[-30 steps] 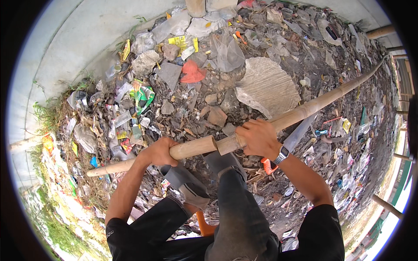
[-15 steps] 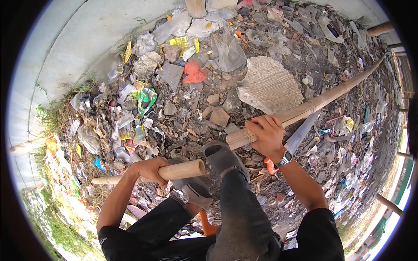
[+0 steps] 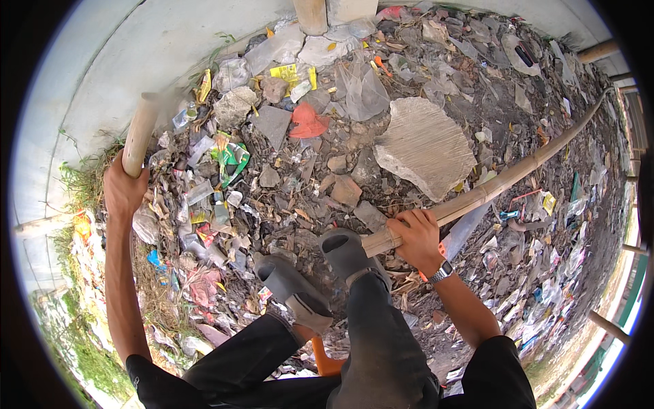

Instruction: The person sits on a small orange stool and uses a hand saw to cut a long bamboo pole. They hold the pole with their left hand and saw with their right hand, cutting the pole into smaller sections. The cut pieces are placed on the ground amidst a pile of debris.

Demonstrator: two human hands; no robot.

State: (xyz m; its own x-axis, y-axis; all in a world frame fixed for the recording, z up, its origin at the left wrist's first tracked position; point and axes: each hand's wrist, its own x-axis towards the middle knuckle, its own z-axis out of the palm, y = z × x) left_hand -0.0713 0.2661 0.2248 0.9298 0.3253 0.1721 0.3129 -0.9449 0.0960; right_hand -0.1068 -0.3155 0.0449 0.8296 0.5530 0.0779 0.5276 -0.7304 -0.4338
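My left hand (image 3: 125, 192) is closed around a short piece of bamboo (image 3: 140, 129), held up at the left near the pale wall. The piece stands nearly upright, its upper end blurred. My right hand (image 3: 417, 240) grips a long bamboo pole (image 3: 507, 180) close to its cut near end, fingers wrapped over the top. The pole runs off to the far right, thinning and curving. Beneath it lies a saw (image 3: 467, 228) with a wide grey blade; its orange handle is mostly hidden by my right hand and wrist. My shod foot (image 3: 343, 249) is beside the pole's near end.
A large flat slab of broken concrete (image 3: 426, 146) lies beyond the pole. Plastic scraps, stones and a red piece of plastic (image 3: 308, 121) litter the ground. A pale wall (image 3: 88, 88) curves along the left. An orange object (image 3: 328, 358) shows between my legs.
My left hand has swung the short bamboo piece outward to the left and up, away from my feet. My right hand stays on the pole, which has shifted slightly.
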